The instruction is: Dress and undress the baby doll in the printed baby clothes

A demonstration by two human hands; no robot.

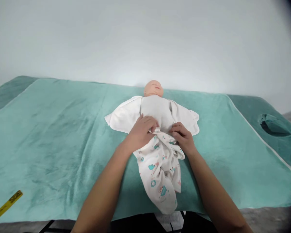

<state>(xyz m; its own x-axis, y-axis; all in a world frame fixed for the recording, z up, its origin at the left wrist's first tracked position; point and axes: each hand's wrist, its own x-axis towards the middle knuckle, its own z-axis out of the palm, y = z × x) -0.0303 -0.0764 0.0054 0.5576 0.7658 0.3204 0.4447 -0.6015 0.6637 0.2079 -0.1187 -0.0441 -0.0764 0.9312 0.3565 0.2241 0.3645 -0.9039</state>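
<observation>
A baby doll point(154, 88) lies on its back, its head toward the wall. White cloth point(126, 114) spreads like wings to both sides of its torso, over a pale undershirt point(155, 108). Printed baby pants point(157, 174) with teal and pink pictures cover the lower body and hang toward me, bunched at the waist. My left hand point(144, 129) is closed on the waistband's left side. At the right side of the waist, my right hand point(183, 134) pinches the pants' edge; its fingertips are partly hidden.
The doll rests on a teal blanket point(50, 145) over a padded table with a face hole point(274, 126) at the right end. A yellow strip point(6, 207) lies at the front left. Behind stands a white wall point(135, 38).
</observation>
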